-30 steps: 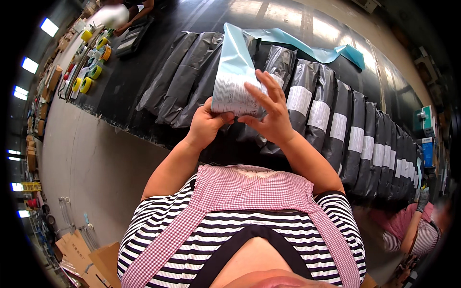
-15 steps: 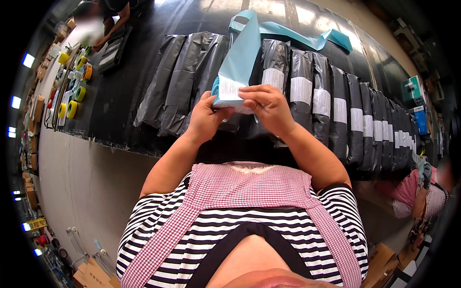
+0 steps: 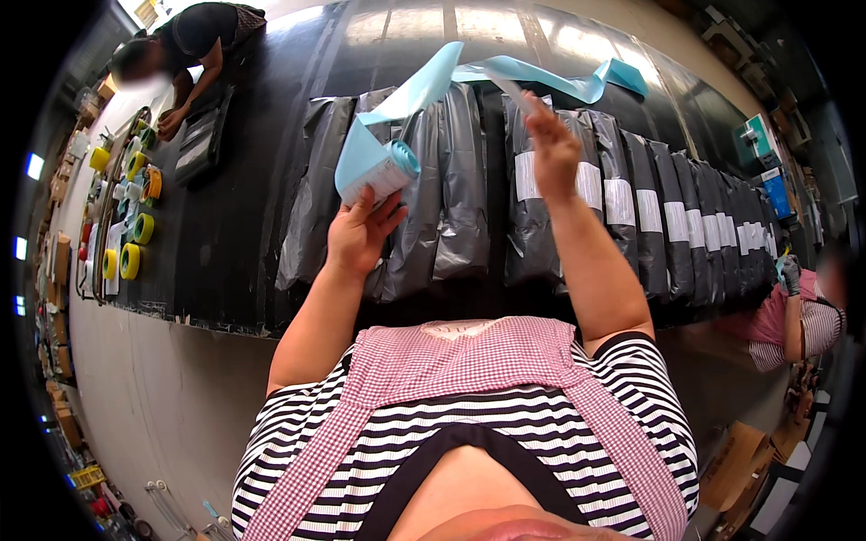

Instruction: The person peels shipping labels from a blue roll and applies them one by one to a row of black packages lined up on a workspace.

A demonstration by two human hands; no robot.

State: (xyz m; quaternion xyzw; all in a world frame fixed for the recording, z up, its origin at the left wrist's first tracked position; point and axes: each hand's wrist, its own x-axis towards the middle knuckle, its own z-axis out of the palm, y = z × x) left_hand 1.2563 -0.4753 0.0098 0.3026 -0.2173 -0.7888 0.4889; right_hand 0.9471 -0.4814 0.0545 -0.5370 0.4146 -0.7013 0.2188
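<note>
My left hand (image 3: 354, 239) grips a roll of white printed labels (image 3: 383, 173) on light-blue backing. From the roll, a long bare blue backing strip (image 3: 419, 95) loops up and trails to the right over the packages. Raised further right, my right hand (image 3: 553, 149) is smeared by motion; a white label (image 3: 511, 87) hangs from its fingertips. Below and between the hands, dark grey plastic-wrapped packages (image 3: 462, 194) stand side by side without visible labels. Near my right forearm, a wrapped package (image 3: 529, 221) carries a white label, as do several others in the row to the right.
The packages stand on a long black table (image 3: 239, 261). Tape rolls (image 3: 131, 261) in yellow and orange sit at its left end. A person (image 3: 203, 45) leans over a dark package (image 3: 200, 144) at far left; another person (image 3: 794, 316) with a gloved hand works at right.
My hands have moved apart: the left went left with the label roll, the right went up and right with a label now off the roll. The backing strip swung left.
</note>
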